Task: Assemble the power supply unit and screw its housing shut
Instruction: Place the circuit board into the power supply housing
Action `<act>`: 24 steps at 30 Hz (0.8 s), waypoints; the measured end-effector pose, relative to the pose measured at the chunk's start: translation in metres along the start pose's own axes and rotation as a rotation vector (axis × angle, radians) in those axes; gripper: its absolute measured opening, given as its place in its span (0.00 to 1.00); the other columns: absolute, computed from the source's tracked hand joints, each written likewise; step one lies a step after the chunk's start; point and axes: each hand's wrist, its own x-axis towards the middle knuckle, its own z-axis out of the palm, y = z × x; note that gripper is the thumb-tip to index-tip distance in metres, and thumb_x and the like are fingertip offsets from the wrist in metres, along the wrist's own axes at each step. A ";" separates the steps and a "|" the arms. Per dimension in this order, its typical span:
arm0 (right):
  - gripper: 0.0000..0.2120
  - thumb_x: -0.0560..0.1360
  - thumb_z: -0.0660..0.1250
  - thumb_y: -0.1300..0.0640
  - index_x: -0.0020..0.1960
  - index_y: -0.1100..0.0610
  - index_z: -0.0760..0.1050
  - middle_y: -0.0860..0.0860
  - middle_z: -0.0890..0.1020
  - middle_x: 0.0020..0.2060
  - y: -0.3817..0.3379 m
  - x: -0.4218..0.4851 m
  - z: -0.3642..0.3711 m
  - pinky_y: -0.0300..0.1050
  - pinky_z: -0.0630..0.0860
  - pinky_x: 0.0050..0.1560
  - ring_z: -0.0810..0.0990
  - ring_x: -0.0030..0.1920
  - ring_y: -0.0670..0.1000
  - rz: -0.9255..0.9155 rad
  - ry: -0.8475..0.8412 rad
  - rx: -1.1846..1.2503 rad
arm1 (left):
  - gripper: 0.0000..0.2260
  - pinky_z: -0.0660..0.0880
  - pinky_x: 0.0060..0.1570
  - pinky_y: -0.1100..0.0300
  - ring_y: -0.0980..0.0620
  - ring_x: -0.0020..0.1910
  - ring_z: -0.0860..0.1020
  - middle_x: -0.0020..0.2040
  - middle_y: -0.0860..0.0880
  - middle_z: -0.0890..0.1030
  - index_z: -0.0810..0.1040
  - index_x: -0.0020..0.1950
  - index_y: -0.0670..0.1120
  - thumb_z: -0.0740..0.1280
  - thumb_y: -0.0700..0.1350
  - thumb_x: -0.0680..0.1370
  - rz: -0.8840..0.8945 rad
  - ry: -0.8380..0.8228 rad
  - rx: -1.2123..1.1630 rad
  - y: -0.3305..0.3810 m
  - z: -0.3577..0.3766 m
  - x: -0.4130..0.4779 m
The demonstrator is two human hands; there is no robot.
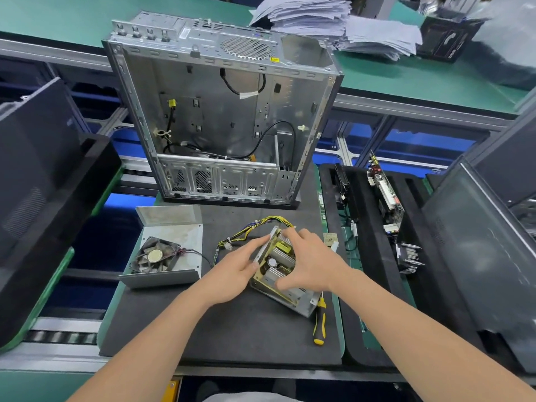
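The power supply unit [282, 274] lies on the black foam mat [203, 320], right of centre and near the person, turned at an angle. Its top is off, so the circuit board, silver heat sinks and a yellow transformer show inside the metal base. A bundle of yellow and black wires [255, 229] runs from its far end toward the left.

The left hand [232, 271] lies flat against the unit's left wall, fingers straight and together, the thumb touching the same side; it grasps nothing. The right hand [309, 262] arches over the open top, fingertips bent down at the far end and thumb set on the parts nearer the person, holding the unit between them.

To the left, well apart from the unit, the housing cover [171, 227] rests open side up with a dusty fan [155, 255] in it. A yellow and black screwdriver [319, 323] lies just beside the unit's near right corner. Farther off, an opened computer case [220, 111] stands on the mat. A black tray [365, 216] on the right holds circuit cards, and stacked papers [319, 15] sit on the far green bench.
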 end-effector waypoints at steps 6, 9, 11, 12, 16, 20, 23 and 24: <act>0.49 0.57 0.73 0.33 0.73 0.45 0.59 0.49 0.70 0.55 0.007 -0.001 -0.002 0.56 0.79 0.53 0.70 0.58 0.54 -0.015 0.001 0.050 | 0.28 0.70 0.62 0.64 0.60 0.66 0.64 0.66 0.44 0.76 0.59 0.81 0.65 0.58 0.40 0.86 0.002 -0.020 0.027 -0.002 0.000 -0.002; 0.49 0.56 0.72 0.33 0.73 0.45 0.60 0.48 0.70 0.54 0.008 -0.002 -0.001 0.56 0.79 0.53 0.69 0.58 0.53 -0.020 0.007 0.053 | 0.28 0.66 0.54 0.76 0.61 0.68 0.57 0.71 0.49 0.76 0.58 0.82 0.64 0.58 0.40 0.86 0.011 -0.027 0.045 -0.004 0.001 0.000; 0.49 0.56 0.72 0.33 0.73 0.45 0.60 0.47 0.69 0.53 0.007 -0.003 0.000 0.56 0.79 0.53 0.68 0.58 0.53 -0.020 0.014 0.055 | 0.28 0.66 0.54 0.75 0.57 0.69 0.62 0.72 0.51 0.75 0.58 0.82 0.65 0.58 0.40 0.86 -0.001 -0.032 0.043 -0.005 0.002 0.001; 0.50 0.56 0.71 0.33 0.74 0.45 0.59 0.47 0.69 0.53 0.007 -0.004 0.001 0.56 0.79 0.53 0.67 0.58 0.53 -0.021 0.017 0.052 | 0.29 0.67 0.55 0.73 0.53 0.69 0.66 0.72 0.53 0.75 0.58 0.81 0.66 0.58 0.40 0.86 -0.008 -0.034 0.048 -0.005 0.002 0.001; 0.50 0.56 0.71 0.33 0.74 0.45 0.58 0.48 0.69 0.52 0.005 -0.005 0.003 0.56 0.80 0.53 0.67 0.57 0.54 -0.021 0.019 0.021 | 0.29 0.67 0.57 0.68 0.51 0.66 0.72 0.73 0.53 0.74 0.56 0.81 0.66 0.58 0.41 0.86 -0.010 -0.033 0.086 -0.004 0.002 0.000; 0.47 0.56 0.70 0.32 0.70 0.46 0.60 0.49 0.68 0.51 0.000 -0.005 0.006 0.57 0.80 0.51 0.66 0.55 0.54 -0.011 0.038 -0.019 | 0.28 0.66 0.69 0.63 0.55 0.74 0.68 0.79 0.61 0.66 0.56 0.82 0.63 0.57 0.40 0.87 0.002 -0.044 0.106 0.001 0.001 0.000; 0.45 0.55 0.70 0.32 0.66 0.46 0.60 0.48 0.67 0.50 0.001 -0.005 0.008 0.57 0.80 0.50 0.65 0.54 0.53 -0.009 0.046 -0.029 | 0.29 0.64 0.62 0.71 0.55 0.71 0.70 0.78 0.61 0.67 0.56 0.83 0.63 0.57 0.40 0.86 0.012 -0.043 0.129 0.001 0.000 0.000; 0.43 0.55 0.70 0.32 0.64 0.47 0.60 0.48 0.67 0.50 0.003 -0.005 0.009 0.57 0.79 0.50 0.65 0.54 0.53 -0.007 0.047 -0.021 | 0.29 0.64 0.63 0.71 0.55 0.71 0.70 0.78 0.61 0.67 0.56 0.83 0.63 0.57 0.40 0.86 0.016 -0.047 0.131 0.002 0.000 0.000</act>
